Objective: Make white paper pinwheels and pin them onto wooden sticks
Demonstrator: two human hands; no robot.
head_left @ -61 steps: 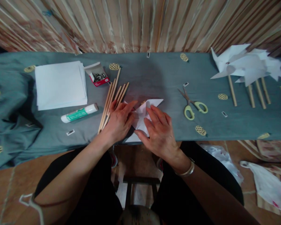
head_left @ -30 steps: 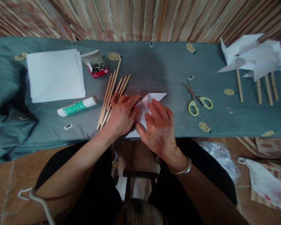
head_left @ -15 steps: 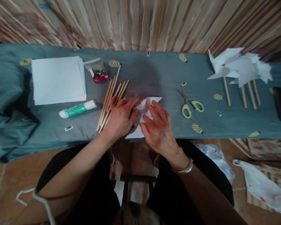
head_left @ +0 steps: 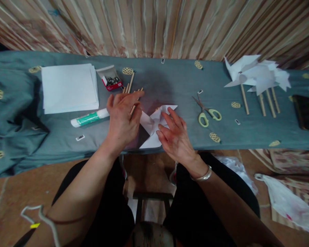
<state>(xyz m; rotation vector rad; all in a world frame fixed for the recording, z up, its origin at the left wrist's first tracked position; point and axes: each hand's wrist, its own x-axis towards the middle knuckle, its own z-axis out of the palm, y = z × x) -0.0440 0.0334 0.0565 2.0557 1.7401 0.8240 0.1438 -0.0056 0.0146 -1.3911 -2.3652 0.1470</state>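
A white paper pinwheel [head_left: 154,137], partly folded with pointed corners, lies near the front edge of the cloth-covered table. My right hand [head_left: 175,137] has its curled fingers on the pinwheel's right side and holds it down near the middle. To the left of the paper, my left hand [head_left: 125,115] hovers with fingers apart and nothing visible in it. Beneath it are several wooden sticks [head_left: 131,82], largely covered by the hand. A glue stick [head_left: 89,118] with a green label lies just left of that hand.
An open red-and-white box [head_left: 113,84] of small metal pieces stands behind the sticks, beside a stack of white paper [head_left: 69,89]. Green-handled scissors [head_left: 204,111] lie to the right. Farther right are several finished pinwheels [head_left: 260,73] on sticks and a dark phone [head_left: 306,113].
My left hand has come off the paper and moved left and up, over the sticks. My right hand stays on the pinwheel. The view has shifted slightly.
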